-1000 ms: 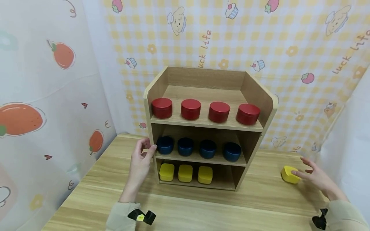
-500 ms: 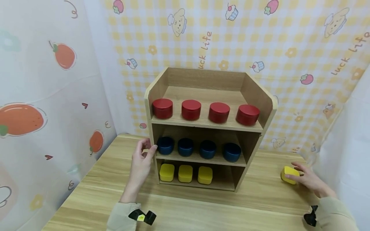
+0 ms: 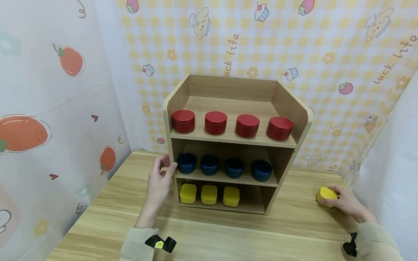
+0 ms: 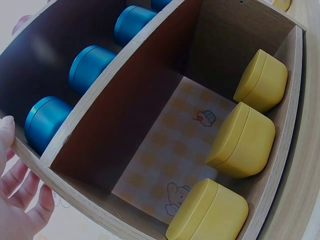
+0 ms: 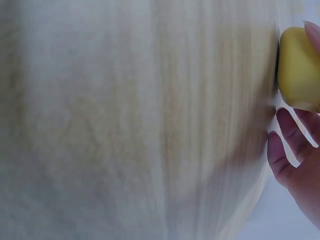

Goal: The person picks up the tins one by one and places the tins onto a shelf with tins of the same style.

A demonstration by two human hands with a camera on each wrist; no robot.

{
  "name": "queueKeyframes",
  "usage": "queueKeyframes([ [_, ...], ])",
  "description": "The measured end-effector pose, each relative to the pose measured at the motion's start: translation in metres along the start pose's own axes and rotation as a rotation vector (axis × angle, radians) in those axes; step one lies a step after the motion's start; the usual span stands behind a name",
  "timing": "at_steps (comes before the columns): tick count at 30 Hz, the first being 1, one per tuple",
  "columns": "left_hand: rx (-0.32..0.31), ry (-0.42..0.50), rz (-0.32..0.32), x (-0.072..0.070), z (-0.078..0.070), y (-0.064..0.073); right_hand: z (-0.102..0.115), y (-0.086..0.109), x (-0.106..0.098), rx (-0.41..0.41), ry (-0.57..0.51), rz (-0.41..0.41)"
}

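Note:
My left hand holds the left side panel of a small wooden shelf, thumb at its front edge and fingers along the outside. At the far right of the head view, my right hand grips a yellow rounded-square tin between thumb and fingers. In the right wrist view that yellow tin appears at the right edge, close to the table, with some fingers spread below it. Three similar yellow tins stand in a row on the bottom shelf, starting from its left end.
Several round blue tins line the middle shelf, and several round red tins the top one. The wooden table runs in front. Printed cloth hangs behind and on both sides.
My right hand has moved left onto the yellow tin and closed its thumb and fingers around it. The left hand stays at the shelf's side.

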State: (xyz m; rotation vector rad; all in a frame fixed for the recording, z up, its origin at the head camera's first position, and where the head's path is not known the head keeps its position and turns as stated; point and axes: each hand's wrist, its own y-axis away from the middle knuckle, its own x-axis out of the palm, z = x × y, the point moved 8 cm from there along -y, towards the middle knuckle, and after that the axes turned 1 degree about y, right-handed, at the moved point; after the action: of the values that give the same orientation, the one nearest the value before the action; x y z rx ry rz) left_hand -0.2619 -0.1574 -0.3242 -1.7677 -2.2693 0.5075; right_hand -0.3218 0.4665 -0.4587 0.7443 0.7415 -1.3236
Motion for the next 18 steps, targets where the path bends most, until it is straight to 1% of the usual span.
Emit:
queueKeyframes([
  [7,-0.002,0.003,0.002,0.0,0.001,-0.001,0.011,0.005,-0.001,-0.029,0.034,-0.026],
  [11,-0.005,0.001,0.003,0.001,0.002,-0.001,0.013,0.007,-0.001,-0.051,0.073,-0.039],
  [14,-0.011,0.003,0.006,0.001,0.002,0.0,0.016,0.009,0.003,-0.07,0.096,-0.023],
  [18,-0.01,0.003,0.004,0.001,0.001,0.0,0.026,0.01,0.011,-0.107,0.068,0.007],
])
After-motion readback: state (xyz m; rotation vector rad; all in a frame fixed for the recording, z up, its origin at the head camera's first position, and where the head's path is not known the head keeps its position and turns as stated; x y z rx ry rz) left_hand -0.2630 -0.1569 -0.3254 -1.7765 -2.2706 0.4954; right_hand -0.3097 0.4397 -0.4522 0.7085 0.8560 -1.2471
